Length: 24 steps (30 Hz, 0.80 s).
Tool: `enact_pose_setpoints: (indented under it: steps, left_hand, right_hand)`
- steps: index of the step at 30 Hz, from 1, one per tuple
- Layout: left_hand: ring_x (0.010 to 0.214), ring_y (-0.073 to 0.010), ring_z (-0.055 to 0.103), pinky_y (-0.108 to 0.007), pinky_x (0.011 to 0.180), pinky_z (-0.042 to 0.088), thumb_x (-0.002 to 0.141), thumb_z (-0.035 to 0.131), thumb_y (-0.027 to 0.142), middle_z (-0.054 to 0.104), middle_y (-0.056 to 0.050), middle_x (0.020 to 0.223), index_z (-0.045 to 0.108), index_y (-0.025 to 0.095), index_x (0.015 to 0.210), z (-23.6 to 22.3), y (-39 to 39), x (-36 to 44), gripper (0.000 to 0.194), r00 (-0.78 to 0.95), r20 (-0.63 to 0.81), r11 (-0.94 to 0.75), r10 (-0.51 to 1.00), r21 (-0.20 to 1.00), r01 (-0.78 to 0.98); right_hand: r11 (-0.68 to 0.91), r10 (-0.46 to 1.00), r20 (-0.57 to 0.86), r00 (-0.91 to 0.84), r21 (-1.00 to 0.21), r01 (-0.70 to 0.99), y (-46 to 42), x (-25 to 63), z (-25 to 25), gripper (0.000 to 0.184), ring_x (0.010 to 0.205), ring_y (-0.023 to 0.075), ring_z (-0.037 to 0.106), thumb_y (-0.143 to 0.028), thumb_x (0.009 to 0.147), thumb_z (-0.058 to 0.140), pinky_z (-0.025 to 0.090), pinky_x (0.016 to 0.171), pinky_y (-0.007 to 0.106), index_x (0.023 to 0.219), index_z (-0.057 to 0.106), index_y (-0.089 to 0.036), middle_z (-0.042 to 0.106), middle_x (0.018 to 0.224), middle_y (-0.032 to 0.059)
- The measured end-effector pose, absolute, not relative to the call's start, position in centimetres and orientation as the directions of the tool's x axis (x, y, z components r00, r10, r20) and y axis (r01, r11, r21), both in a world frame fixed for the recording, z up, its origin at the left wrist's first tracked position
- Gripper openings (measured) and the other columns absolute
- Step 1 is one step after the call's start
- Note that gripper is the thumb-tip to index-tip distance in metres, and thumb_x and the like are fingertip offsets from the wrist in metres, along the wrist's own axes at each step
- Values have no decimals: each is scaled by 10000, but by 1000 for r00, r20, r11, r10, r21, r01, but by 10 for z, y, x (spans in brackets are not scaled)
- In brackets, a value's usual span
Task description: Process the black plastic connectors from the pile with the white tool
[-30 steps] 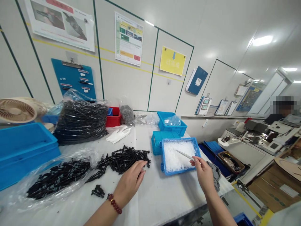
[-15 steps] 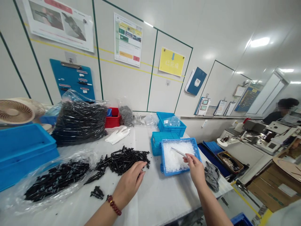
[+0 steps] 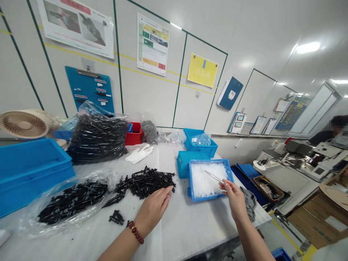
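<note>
My right hand (image 3: 234, 194) pinches metal tweezers (image 3: 214, 177) whose tips reach into a blue tray (image 3: 229, 173) filled with tiny white parts. My left hand (image 3: 153, 207), a red bead bracelet on its wrist, rests palm down on the white table with its fingertips at the edge of a loose pile of black plastic parts (image 3: 144, 182). Its fingers lie close together and slightly curled; I cannot see anything in them. A small cluster of black parts (image 3: 116, 217) lies left of that hand.
A clear bag of black parts (image 3: 69, 201) lies front left, a big bag of black rods (image 3: 98, 136) behind it. A large blue bin (image 3: 29, 170), a fan (image 3: 24, 124), a white glove (image 3: 140, 152) and more blue bins (image 3: 199, 143) stand around. A person sits far right.
The view shifted slightly. My right hand and the tweezers moved a little over the white-parts tray; my left hand stayed at the black pile.
</note>
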State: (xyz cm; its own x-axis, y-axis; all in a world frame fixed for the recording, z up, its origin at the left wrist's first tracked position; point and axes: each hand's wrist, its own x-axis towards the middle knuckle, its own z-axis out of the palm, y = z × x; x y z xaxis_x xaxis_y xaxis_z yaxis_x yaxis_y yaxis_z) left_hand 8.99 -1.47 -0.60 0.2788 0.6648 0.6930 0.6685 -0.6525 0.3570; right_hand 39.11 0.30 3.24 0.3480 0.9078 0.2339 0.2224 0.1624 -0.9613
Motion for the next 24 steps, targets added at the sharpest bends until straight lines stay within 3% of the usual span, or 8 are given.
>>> enact_pose_setpoints:
  steps: [2,6,9,12,18,21,24]
  left_hand:
    - [740,-136,599,-248,679,513,925,332,231,620,-47,833,508,173,1137,-6,-15,90,281,282,692,-655,665,359,665]
    - [743,-139,598,-251,674,508,927,332,230,618,-45,831,512,171,1123,-5,-15,90,273,294,687,-658,664,351,666]
    - [743,-138,598,-250,671,507,930,327,230,620,-45,833,514,168,1117,-5,-15,91,272,295,695,-661,656,339,669]
    - [733,-137,596,-250,669,505,931,326,227,622,-42,822,526,170,1106,-6,-14,91,272,290,710,-662,641,322,677]
    - [728,-132,597,-245,651,506,929,331,212,625,-40,817,537,161,1089,-6,-14,92,266,282,718,-659,637,316,683]
    - [734,-134,600,-251,653,508,933,333,223,633,-41,832,546,157,1080,-6,-14,92,266,276,721,-653,635,312,690]
    - [741,-138,600,-260,671,508,938,340,243,639,-39,840,549,157,1075,-6,-14,92,265,272,719,-647,640,313,695]
  right_hand:
    - [213,874,348,339,-902,376,0,393,32,468,849,265,626,-547,734,541,509,704,354,967,637,-152,672,875,111]
    - [347,737,647,195,-609,713,-6,395,31,391,901,256,606,-486,832,447,474,809,384,954,651,-175,655,959,109]
    - [394,665,742,89,-449,802,-8,394,30,363,913,248,604,-447,874,408,465,839,385,946,651,-187,656,963,103]
    - [398,621,781,65,-386,832,-8,392,30,357,904,245,608,-429,888,395,465,845,387,948,650,-187,658,953,103]
    - [369,642,746,180,-506,780,-7,392,27,399,872,244,614,-479,863,418,485,779,356,942,655,-167,659,938,114]
    - [299,734,613,291,-678,672,-6,394,26,447,843,254,623,-529,823,452,490,726,349,979,652,-162,668,894,116]
    - [233,813,431,392,-856,461,-4,395,27,487,840,254,627,-562,772,516,493,737,353,1012,640,-157,675,851,104]
